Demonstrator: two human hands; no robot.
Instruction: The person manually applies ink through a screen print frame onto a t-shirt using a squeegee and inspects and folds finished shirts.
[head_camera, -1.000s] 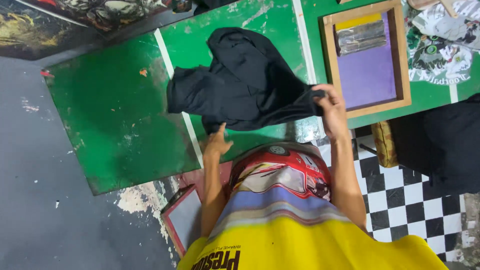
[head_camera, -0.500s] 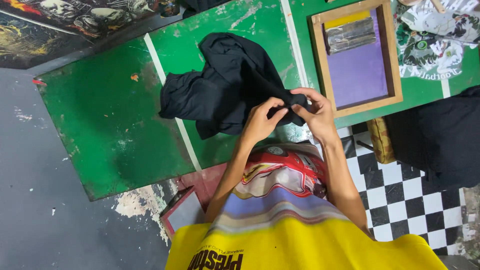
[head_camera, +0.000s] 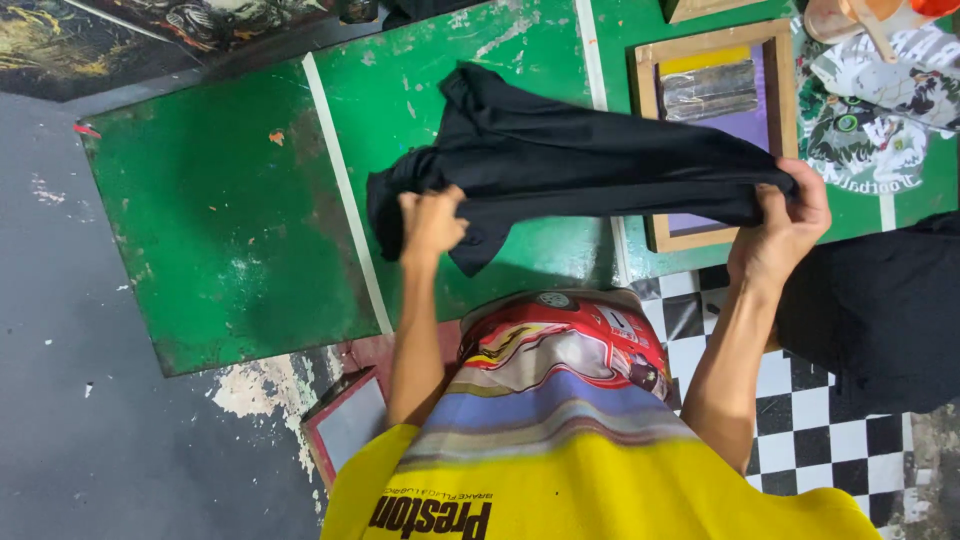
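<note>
Both hands hold a black cloth (head_camera: 580, 165) stretched out over the green table (head_camera: 230, 230). The left hand (head_camera: 430, 222) is clenched around one bunched end of the cloth, over the middle of the table, with a loose flap hanging below the fist towards the near edge. The right hand (head_camera: 785, 225) grips the other end, fingers curled over the fabric, above the near corner of a wooden frame (head_camera: 775, 70). Between the two hands the cloth runs as a taut, folded band, and a further fold rises from it towards the far side of the table.

The table is made of green boards with scuffed, worn paint and pale strips running from near to far. The wooden frame lies on the right part of the table; inside it are a purple screen, a yellow band at the far end and a strip of silver tape. Right of the frame lies a printed cloth (head_camera: 880, 110) in white, green and black. At the far left corner sits a dark painted board (head_camera: 130, 30).

Near the right hand, below the table edge, a dark fabric (head_camera: 870, 320) hangs over a black-and-white checked floor (head_camera: 800, 440). To the left the floor is grey concrete (head_camera: 70, 400), with a small red-framed panel (head_camera: 345, 425) leaning by the person's left arm. The person wears a yellow shirt (head_camera: 600, 490).
</note>
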